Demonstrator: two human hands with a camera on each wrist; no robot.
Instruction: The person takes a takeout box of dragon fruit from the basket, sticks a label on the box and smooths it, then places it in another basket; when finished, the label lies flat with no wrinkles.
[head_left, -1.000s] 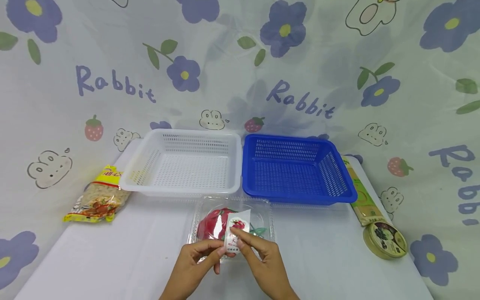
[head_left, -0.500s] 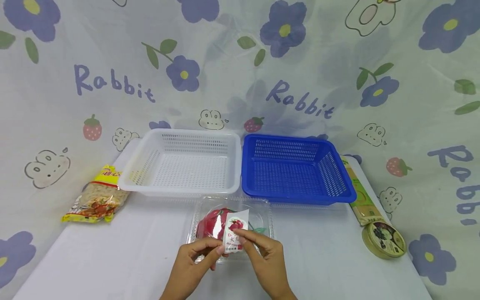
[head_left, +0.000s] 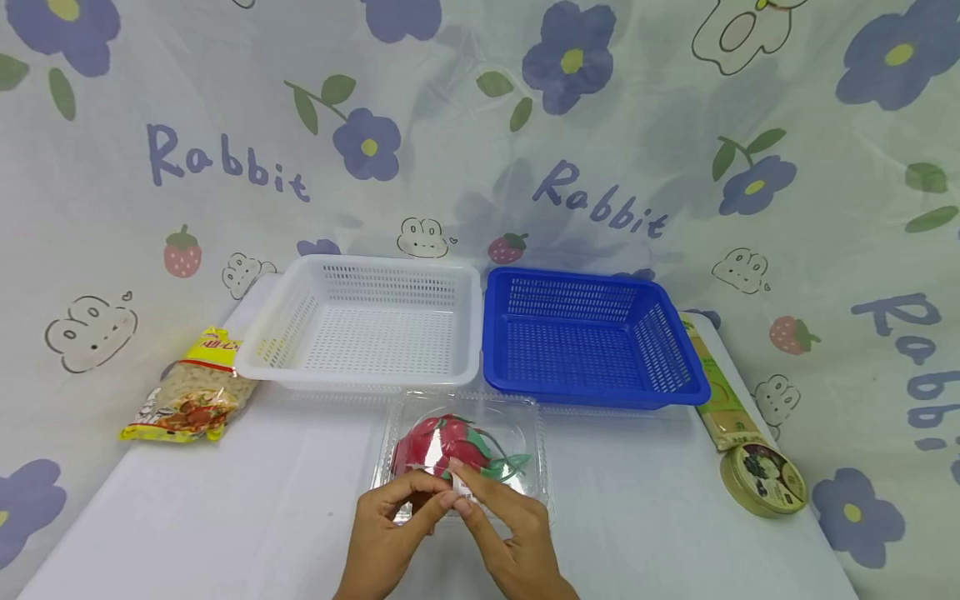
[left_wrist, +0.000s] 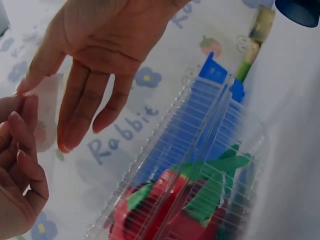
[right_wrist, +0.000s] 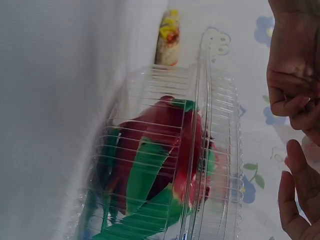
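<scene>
In the head view, my left hand (head_left: 393, 525) and my right hand (head_left: 510, 525) meet over the front edge of a clear plastic clamshell box (head_left: 531, 425). Between their thumbs and index fingertips both hands pinch a small white printed label (head_left: 463, 488), mostly hidden by the fingers. Inside the closed box lies a red dragon fruit (head_left: 442, 442) with green leafy tips. The left wrist view shows the pale label (left_wrist: 47, 112) at the fingertips, with the other right-hand fingers extended. In the right wrist view, the fruit (right_wrist: 160, 150) shows through the ribbed lid.
Behind the box stand a white basket (head_left: 255, 362) and a blue basket (head_left: 600, 398), side by side. A yellow-topped food bag (head_left: 198, 396) lies at left. A long green-and-tan packet (head_left: 723, 392) and a round gold tin (head_left: 763, 481) lie near the right edge.
The label, whose printed front faced up earlier, is now tipped or folded down among the fingertips, uncovering more of the dragon fruit. My hands have drawn slightly closer together. The box stays put.
</scene>
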